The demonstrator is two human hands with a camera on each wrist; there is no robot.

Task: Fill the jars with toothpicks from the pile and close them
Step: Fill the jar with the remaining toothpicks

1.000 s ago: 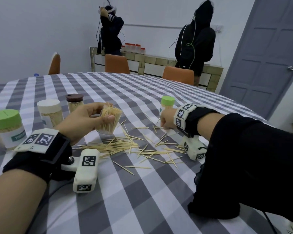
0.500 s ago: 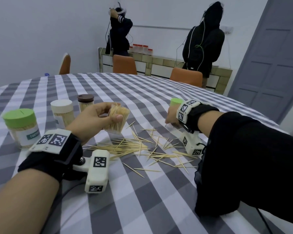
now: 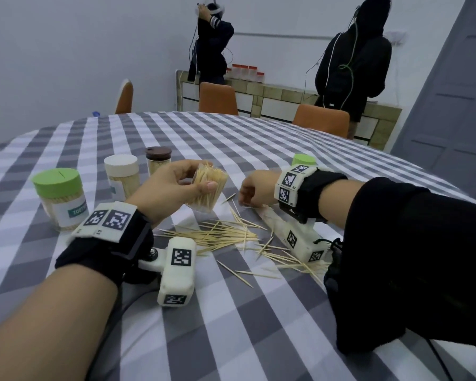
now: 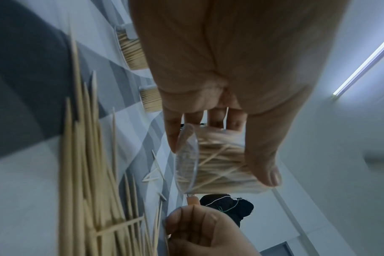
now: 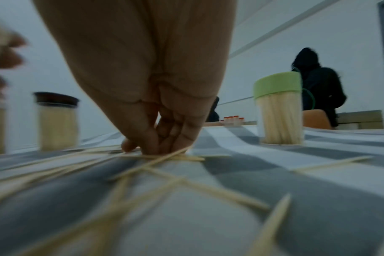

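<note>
A pale room with a grey panelled door (image 3: 451, 111) at the right holds a big round table under a grey-and-white checked tablecloth (image 3: 231, 149). Behind it a tiled counter (image 3: 280, 97) runs along the far wall, where two people in dark hooded tops (image 3: 352, 53) stand with their backs turned, and three orange chairs (image 3: 217, 99) are pulled up to the table's far edge. On the cloth to the left stand three closed jars full of toothpicks: a large green-lidded jar (image 3: 59, 198), a white-lidded jar (image 3: 122, 176) and a brown-lidded jar (image 3: 158, 159); a small green-lidded jar (image 5: 278, 110) stands behind the right wrist. The left hand (image 3: 173, 191) grips an open clear jar (image 4: 219, 162) packed with toothpicks, lifted off the cloth and tilted. The loose pile of toothpicks (image 3: 231, 235) lies scattered between the two forearms. The right hand (image 5: 162, 135) is down at the pile's far edge, fingertips bunched and pinching a few toothpicks against the cloth.
</note>
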